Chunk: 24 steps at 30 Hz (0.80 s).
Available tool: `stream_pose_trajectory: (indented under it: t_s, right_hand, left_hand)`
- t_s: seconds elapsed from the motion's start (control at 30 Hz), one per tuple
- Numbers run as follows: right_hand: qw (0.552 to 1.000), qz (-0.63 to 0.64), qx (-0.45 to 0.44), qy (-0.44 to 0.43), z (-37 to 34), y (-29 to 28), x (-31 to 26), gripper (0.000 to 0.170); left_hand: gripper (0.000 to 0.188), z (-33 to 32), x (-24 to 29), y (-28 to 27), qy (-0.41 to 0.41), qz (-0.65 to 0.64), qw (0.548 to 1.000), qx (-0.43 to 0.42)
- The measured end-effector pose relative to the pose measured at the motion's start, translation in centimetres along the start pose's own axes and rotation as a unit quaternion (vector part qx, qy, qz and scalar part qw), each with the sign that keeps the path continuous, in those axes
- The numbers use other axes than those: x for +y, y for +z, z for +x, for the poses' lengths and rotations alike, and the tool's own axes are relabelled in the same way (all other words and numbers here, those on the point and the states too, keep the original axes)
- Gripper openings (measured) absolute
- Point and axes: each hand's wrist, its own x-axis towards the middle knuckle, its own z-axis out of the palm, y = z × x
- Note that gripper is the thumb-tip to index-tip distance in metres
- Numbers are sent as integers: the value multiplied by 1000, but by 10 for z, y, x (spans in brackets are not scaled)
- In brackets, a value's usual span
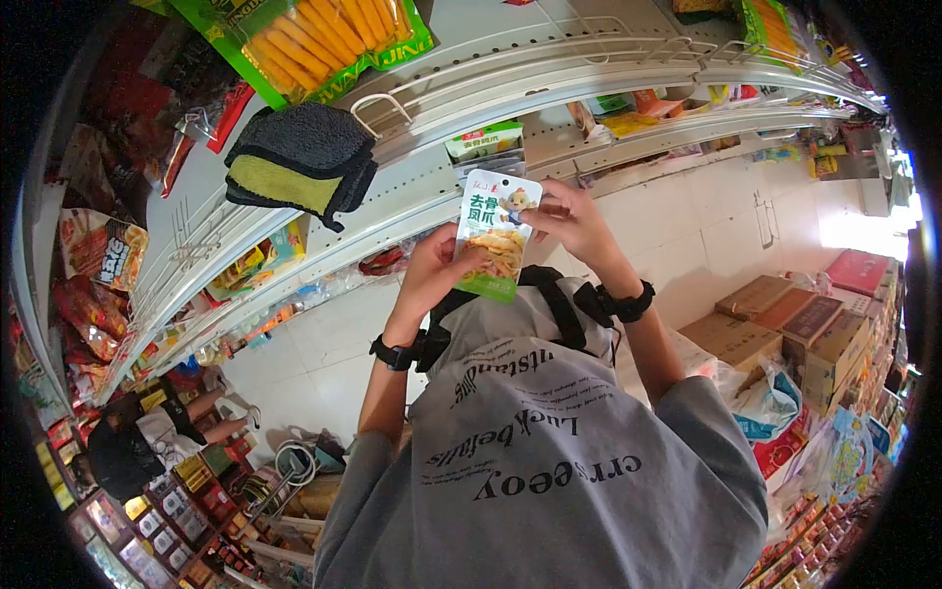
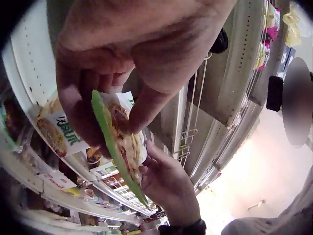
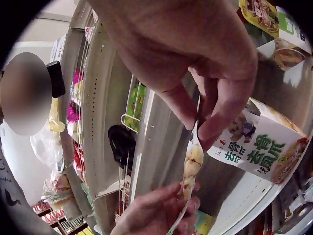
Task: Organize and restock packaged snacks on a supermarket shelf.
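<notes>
A white and green packet of boneless chicken feet [image 1: 496, 236] is held up between both hands in front of the shelf. My left hand [image 1: 429, 275] grips its lower left side, thumb across the printed front. At the upper right edge, my right hand [image 1: 581, 231] pinches it between thumb and fingers. Edge-on in the right wrist view, the packet [image 3: 193, 159] looks thin at the top and bulges lower down. Behind it on the shelf is a display box [image 3: 259, 144] with matching print.
White metal shelving [image 1: 549, 83] with wire rails runs across the front. A dark grey and olive cloth [image 1: 299, 162] hangs over the shelf edge beside a large green snack bag [image 1: 324, 39]. Cardboard boxes [image 1: 746, 329] are stacked at the right. Another person [image 1: 128, 447] is at the far left.
</notes>
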Motion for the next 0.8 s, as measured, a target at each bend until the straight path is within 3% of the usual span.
stream_pose_trajectory:
  t_s: [0.1, 0.17, 0.2, 0.27, 0.33, 0.4, 0.5, 0.63, 0.7, 0.8]
  right_hand:
    - [999, -29, -6, -16, -4, -5, -2, 19]
    - [995, -98, -10, -9, -13, -10, -13, 17]
    - [986, -167, -10, -2, -19, -11, -23, 16]
    - [973, -231, -11, 9, -31, -4, -33, 11]
    - [946, -229, 0, -230, -38, 5, -27, 15]
    - [951, -209, -18, -226, -41, 5, -24, 23]
    - [921, -276, -21, -275, -40, 5, -25, 30]
    - [902, -320, -17, -289, -35, 4, -21, 36]
    - [891, -346, -25, -293, -33, 4, -19, 38]
    - [885, -357, -8, -299, -29, 5, -10, 39]
  left_hand:
    - [25, 2, 6, 9, 20, -12, 999, 22]
    - [23, 1, 8, 13, 34, 234, 967, 92]
    - [23, 1, 9, 15, 35, 232, 967, 96]
    - [26, 1, 13, 18, 286, 385, 859, 178]
    - [30, 2, 12, 20, 283, 398, 842, 229]
    - [33, 5, 7, 21, 189, 377, 861, 285]
    - [36, 16, 2, 18, 148, 470, 837, 239]
    - [31, 32, 2, 21, 201, 405, 838, 305]
    - [23, 39, 5, 18, 139, 386, 857, 312]
    - [18, 53, 1, 13, 152, 420, 833, 327]
